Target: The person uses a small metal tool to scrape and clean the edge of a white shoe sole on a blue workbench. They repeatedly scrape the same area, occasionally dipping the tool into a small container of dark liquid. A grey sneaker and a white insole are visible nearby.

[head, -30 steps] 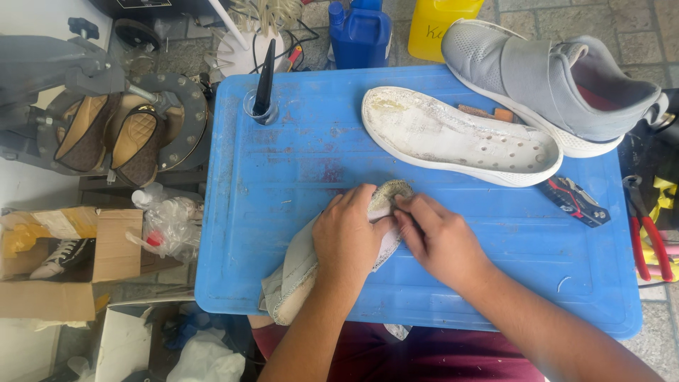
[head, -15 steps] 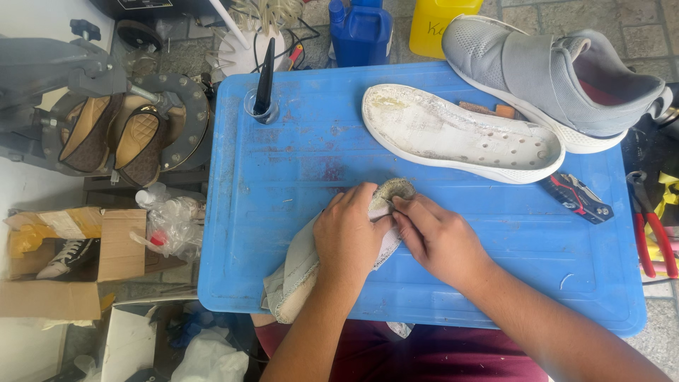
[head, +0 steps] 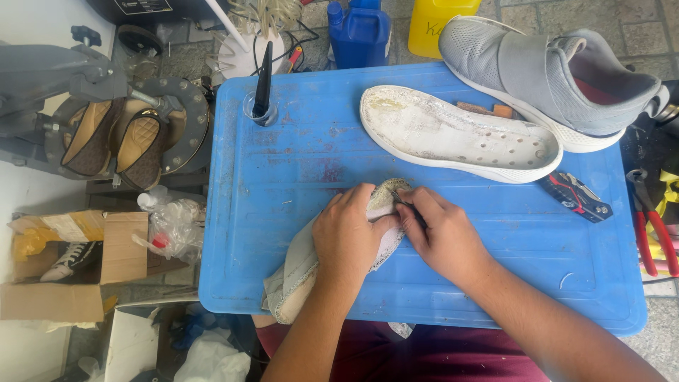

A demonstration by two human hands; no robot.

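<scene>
A worn, off-white shoe upper (head: pixel 297 272) lies flat on the blue plastic work surface (head: pixel 297 155), toe end toward the middle. My left hand (head: pixel 348 237) presses down on it near the toe. My right hand (head: pixel 442 237) is closed around a thin dark tool (head: pixel 409 209), whose tip touches the toe part beside my left fingers. A detached white sole (head: pixel 460 134) lies farther back on the surface. Behind it sits a grey slip-on sneaker (head: pixel 552 78) on its side.
A small glass jar with a black brush (head: pixel 263 99) stands at the back left of the surface. A folded knife (head: pixel 576 197) lies right of the sole, red-handled pliers (head: pixel 654 226) at the right edge. Blue and yellow jugs stand behind. Cardboard boxes (head: pixel 78 262) and shoes sit left.
Both hands stay on the shoe upper at the toe; the right hand's tool shifts only slightly. The camera view has drifted a little.
</scene>
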